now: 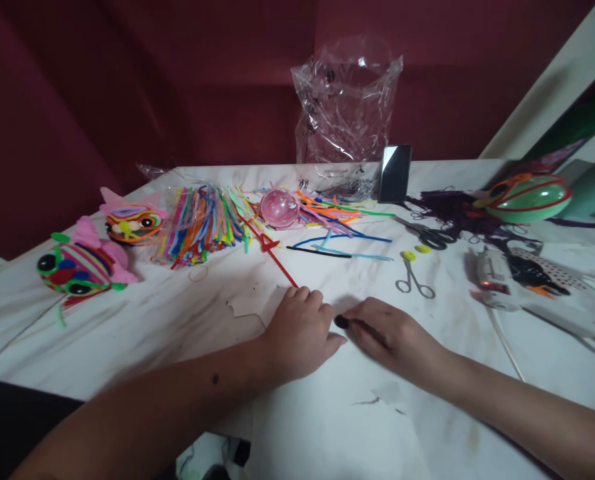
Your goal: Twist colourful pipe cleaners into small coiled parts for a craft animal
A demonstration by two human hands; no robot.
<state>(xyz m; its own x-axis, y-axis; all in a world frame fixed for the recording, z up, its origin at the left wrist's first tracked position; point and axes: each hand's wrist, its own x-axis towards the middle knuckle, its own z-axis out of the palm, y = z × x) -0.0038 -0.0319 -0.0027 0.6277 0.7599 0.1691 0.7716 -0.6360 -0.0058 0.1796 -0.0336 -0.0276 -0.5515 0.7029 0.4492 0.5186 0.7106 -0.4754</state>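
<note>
Between the thumb and fingers of my right hand [390, 333] is a small round black piece [341, 322], maybe a coiled pipe cleaner. My left hand [300, 333] rests just to its left, fingers curled down and thumb pointing toward the black piece. What those fingers hold, if anything, is hidden. A red pipe cleaner [282, 267] runs from the far side right up to the left knuckles; I cannot tell whether it is touched. Beyond the hands lie a black pipe cleaner [318, 251] and blue ones [362, 236]. Small scissors [415, 280] lie past my right hand.
Two decorated fish [85, 263] sit at left beside bundled pipe cleaners [202, 223]. Behind are a pink balloon [280, 208], a clear bag [347, 107] and a propped phone [395, 173]. At right are black-handled scissors [430, 237], a glue gun [493, 275] and a green balloon [530, 199].
</note>
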